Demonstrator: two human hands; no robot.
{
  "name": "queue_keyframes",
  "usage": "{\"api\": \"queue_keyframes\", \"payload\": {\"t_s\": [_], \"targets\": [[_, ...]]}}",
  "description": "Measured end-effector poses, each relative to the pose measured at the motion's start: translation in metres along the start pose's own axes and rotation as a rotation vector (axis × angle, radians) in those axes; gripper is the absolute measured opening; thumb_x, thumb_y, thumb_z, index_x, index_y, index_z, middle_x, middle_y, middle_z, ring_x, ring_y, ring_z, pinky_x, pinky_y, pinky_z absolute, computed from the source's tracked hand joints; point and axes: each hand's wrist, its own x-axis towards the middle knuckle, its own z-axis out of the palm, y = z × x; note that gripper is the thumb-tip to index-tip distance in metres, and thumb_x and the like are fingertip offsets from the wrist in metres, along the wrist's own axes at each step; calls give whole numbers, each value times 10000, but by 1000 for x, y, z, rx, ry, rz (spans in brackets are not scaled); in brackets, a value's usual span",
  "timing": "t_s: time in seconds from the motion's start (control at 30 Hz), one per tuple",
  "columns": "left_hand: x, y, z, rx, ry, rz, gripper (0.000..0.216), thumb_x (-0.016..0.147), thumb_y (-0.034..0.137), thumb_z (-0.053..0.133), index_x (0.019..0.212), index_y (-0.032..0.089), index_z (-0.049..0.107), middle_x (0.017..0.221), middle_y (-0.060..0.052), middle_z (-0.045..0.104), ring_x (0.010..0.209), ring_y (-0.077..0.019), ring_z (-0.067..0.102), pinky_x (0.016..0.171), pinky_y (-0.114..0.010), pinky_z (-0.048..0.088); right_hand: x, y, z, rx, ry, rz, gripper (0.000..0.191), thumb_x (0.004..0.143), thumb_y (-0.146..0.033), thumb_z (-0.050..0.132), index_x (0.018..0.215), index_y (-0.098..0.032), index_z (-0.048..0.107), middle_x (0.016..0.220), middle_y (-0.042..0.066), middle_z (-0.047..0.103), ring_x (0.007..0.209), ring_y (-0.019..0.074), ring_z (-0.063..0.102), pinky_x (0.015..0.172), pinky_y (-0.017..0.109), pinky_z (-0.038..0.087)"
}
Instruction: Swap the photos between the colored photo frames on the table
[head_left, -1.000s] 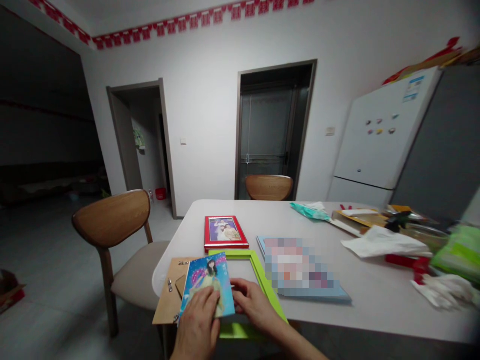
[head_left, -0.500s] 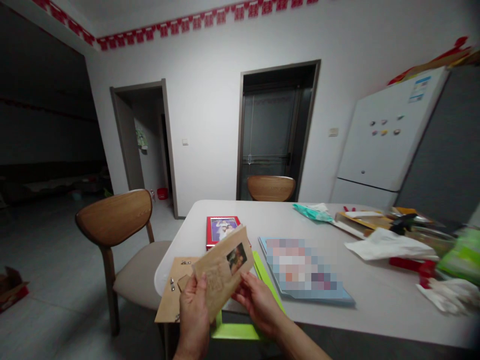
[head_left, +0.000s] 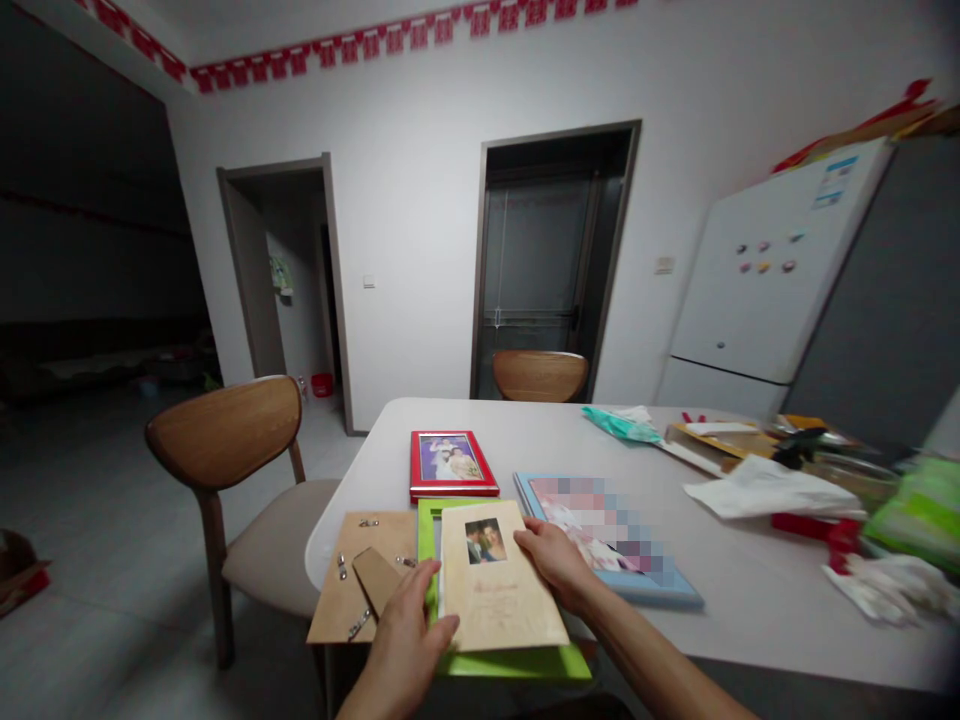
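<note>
A cream photo print (head_left: 495, 590) with a small picture of two people lies over a lime-green picture frame (head_left: 517, 664) at the table's near edge. My right hand (head_left: 559, 565) grips the print's upper right edge. At the print's lower left, my left hand (head_left: 409, 635) has its thumb and fingers apart, the thumb against the print's edge. Left of the green frame, partly under it, is a brown backing board (head_left: 334, 590) with metal clips and a stand flap (head_left: 375, 580). Whether the print rests fully inside the frame I cannot tell.
Behind is a red picture frame (head_left: 450, 492); to the right lies a blue picture frame (head_left: 664, 597). Tissues (head_left: 772, 488), a green packet (head_left: 919, 520) and other clutter cover the table's right side. A wooden chair (head_left: 225, 430) stands at left, another chair (head_left: 540, 376) behind.
The print, held tilted in both hands before, is now lowered onto the green frame. My left hand has loosened its grip, and the red frame is fully uncovered.
</note>
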Motion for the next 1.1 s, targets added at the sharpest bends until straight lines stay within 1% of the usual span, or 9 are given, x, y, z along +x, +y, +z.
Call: {"api": "queue_keyframes", "payload": {"t_s": [0.2, 0.37, 0.43, 0.53, 0.63, 0.77, 0.97, 1.03, 1.1], "targets": [[-2, -4, 2, 109, -124, 33, 573, 580, 226, 591, 1133, 144, 467, 1228, -107, 455, 1137, -224, 396, 970, -363, 291, 15, 7, 13, -156, 31, -68, 397, 650, -163, 340, 980, -111, 555, 745, 73, 670, 580, 164, 615, 509, 241, 462], [-3, -4, 2, 236, -210, 97, 583, 541, 262, 650, 1101, 191, 501, 1242, -105, 439, 1161, -264, 360, 993, -456, 215, 17, 4, 13, -735, 129, -265, 333, 689, -183, 340, 877, -123, 608, 828, 85, 661, 706, 157, 609, 584, 213, 436], [-3, 0, 1, 289, -246, 130, 579, 534, 290, 670, 1083, 195, 512, 1225, -106, 458, 1160, -270, 361, 995, -478, 191, 18, 2, 11, -855, 164, -292, 291, 691, -220, 384, 834, -126, 618, 845, 103, 654, 752, 173, 598, 633, 231, 419], [-3, 6, 0, 328, -277, 167, 558, 531, 311, 688, 1053, 205, 525, 1177, -92, 509, 1150, -270, 375, 988, -486, 198, 16, 0, 7, -966, 235, -269, 267, 669, -267, 446, 789, -105, 621, 814, 162, 642, 766, 226, 587, 650, 290, 399], [-3, 9, -1, 345, -291, 181, 518, 549, 308, 680, 1035, 209, 528, 1145, -81, 536, 1147, -274, 378, 975, -494, 211, 13, 1, 3, -1057, 272, -253, 261, 657, -281, 474, 768, -92, 616, 789, 190, 632, 748, 253, 584, 625, 310, 387], [-4, 8, 1, 381, -319, 197, 546, 529, 335, 689, 1033, 208, 521, 1170, -84, 513, 1164, -285, 348, 970, -502, 202, 8, 5, -2, -1163, 260, -336, 254, 697, -280, 447, 829, -128, 603, 819, 133, 630, 750, 206, 578, 627, 264, 377], [-3, 13, 3, 411, -353, 181, 633, 504, 323, 696, 1090, 197, 492, 1216, -92, 471, 1193, -279, 301, 990, -477, 175, 1, 12, -7, -1138, 305, -389, 305, 725, -218, 397, 949, -126, 584, 871, 107, 613, 776, 178, 559, 672, 247, 370], [-6, 13, -2, 421, -364, 153, 698, 495, 302, 697, 1138, 176, 458, 1246, -112, 434, 1199, -275, 291, 996, -468, 172, -2, 11, -7, -1146, 293, -403, 306, 728, -219, 390, 945, -131, 587, 873, 105, 604, 774, 181, 555, 674, 253, 368], [-11, 7, -10, 444, -355, 122, 761, 489, 281, 692, 1186, 161, 411, 1292, -128, 360, 1212, -269, 265, 1002, -462, 161, -5, 10, -6, -1152, 298, -432, 313, 733, -227, 386, 961, -134, 580, 893, 106, 590, 807, 188, 541, 694, 259, 364]]}}
